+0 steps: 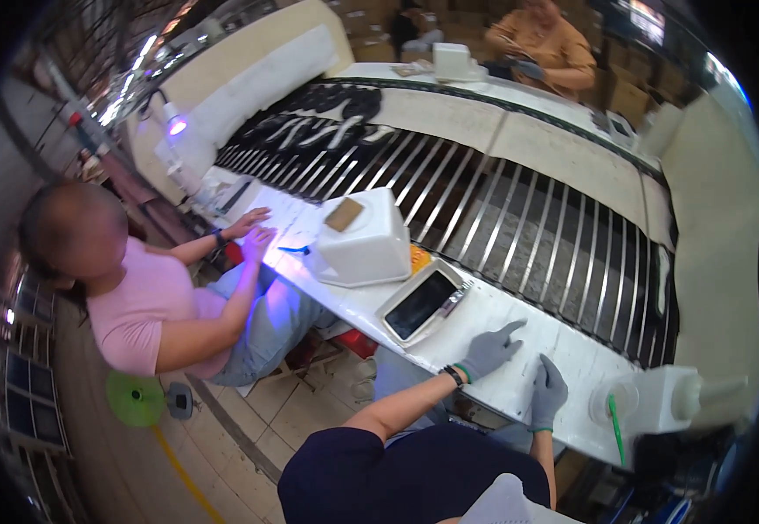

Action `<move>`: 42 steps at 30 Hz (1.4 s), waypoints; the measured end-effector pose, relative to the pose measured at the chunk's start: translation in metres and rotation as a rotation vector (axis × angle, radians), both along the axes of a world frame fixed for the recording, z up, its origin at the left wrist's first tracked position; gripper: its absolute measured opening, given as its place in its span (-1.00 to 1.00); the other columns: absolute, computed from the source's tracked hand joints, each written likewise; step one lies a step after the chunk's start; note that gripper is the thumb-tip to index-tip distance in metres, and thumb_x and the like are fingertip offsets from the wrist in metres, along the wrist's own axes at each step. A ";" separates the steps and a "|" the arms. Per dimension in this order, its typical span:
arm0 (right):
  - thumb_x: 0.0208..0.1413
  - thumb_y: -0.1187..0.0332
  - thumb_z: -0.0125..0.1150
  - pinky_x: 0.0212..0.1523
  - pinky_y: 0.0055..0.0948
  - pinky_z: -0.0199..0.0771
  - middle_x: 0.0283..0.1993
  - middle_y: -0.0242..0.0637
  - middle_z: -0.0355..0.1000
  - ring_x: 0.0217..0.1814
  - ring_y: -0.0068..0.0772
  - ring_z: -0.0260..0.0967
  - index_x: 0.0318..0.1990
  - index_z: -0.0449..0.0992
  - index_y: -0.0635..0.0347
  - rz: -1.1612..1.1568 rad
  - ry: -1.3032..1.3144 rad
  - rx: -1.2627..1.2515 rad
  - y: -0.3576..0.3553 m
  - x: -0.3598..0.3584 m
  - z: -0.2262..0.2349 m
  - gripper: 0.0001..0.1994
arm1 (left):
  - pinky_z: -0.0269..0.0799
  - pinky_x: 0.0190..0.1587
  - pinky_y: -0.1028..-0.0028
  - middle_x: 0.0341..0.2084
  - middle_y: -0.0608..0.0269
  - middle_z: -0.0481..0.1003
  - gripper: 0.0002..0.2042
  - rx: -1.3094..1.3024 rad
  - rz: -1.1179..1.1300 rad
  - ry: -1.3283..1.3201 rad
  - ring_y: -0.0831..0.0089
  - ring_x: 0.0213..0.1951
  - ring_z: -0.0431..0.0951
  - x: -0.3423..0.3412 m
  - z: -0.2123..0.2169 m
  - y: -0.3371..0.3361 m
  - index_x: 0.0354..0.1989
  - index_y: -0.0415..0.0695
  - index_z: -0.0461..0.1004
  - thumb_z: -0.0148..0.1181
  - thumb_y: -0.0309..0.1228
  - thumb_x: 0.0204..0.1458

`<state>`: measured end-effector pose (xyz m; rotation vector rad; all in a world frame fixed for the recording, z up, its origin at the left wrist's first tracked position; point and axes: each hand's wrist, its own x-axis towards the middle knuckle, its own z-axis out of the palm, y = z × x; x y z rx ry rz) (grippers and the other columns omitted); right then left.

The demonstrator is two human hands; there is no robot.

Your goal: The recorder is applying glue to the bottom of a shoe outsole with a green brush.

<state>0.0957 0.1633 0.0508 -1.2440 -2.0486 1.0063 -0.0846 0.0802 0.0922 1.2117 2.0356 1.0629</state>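
My left hand [491,351], in a grey glove, rests over the white worktop [506,316] with its index finger stretched out. Close to its right, my right hand [550,395], also gloved in grey, has its fingers extended toward the conveyor. Neither hand shows anything held. Left of my left hand lies a white rectangular tray [388,311] with a dark, shiny inside; what fills it I cannot make out. A small silvery strip [455,299] lies along the tray's right edge. Beyond my right hand stand a clear cup [617,393] and a green-handled tool [615,430] leaning in it.
A conveyor of metal slats [519,236] runs past the worktop, carrying dark pieces [336,105] at its far left. A white bin [366,249] bears a brown block [344,214]. A white jug [663,397] stands right. Co-workers sit left [161,297] and across [545,48].
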 end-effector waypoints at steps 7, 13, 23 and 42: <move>0.14 0.37 0.12 -0.42 -0.42 0.36 -0.47 -0.21 0.54 -0.51 -0.52 0.40 -0.10 0.59 0.25 0.034 0.061 0.156 0.003 -0.001 -0.013 -0.76 | 0.41 -0.54 0.45 -0.77 0.27 0.46 -0.39 0.657 -0.302 -0.252 0.43 -0.66 0.51 0.010 0.188 0.051 0.19 -0.37 0.23 0.15 -0.17 0.09; 0.08 0.35 0.16 -0.43 -0.27 0.36 -0.47 -0.10 0.52 -0.48 -0.17 0.46 -0.27 0.58 0.28 -0.009 -0.181 0.313 0.012 0.000 -0.033 -0.82 | 0.46 -0.28 0.30 -0.56 0.14 0.55 -0.64 0.181 -0.295 0.194 0.20 -0.41 0.58 0.049 0.083 0.046 -0.13 -0.07 0.52 0.02 -0.06 0.12; 0.02 0.39 0.18 -0.33 -0.27 0.43 -0.36 -0.14 0.50 -0.36 -0.07 0.47 -0.26 0.57 0.16 0.003 -0.004 0.246 0.002 -0.001 -0.008 -0.86 | 0.45 -0.34 0.27 -0.46 0.08 0.56 -0.76 0.274 -0.223 0.086 0.12 -0.38 0.58 0.037 -0.043 0.054 -0.23 -0.02 0.54 0.02 -0.16 0.15; 0.04 0.32 0.15 -0.43 -0.23 0.40 -0.46 -0.22 0.46 -0.45 -0.11 0.44 -0.29 0.55 0.07 -0.038 -0.086 0.287 -0.001 -0.003 -0.002 -0.88 | 0.47 -0.36 0.28 -0.43 0.12 0.58 -0.75 0.239 -0.272 0.076 0.14 -0.37 0.59 0.038 -0.037 0.054 -0.16 0.03 0.53 -0.01 -0.15 0.18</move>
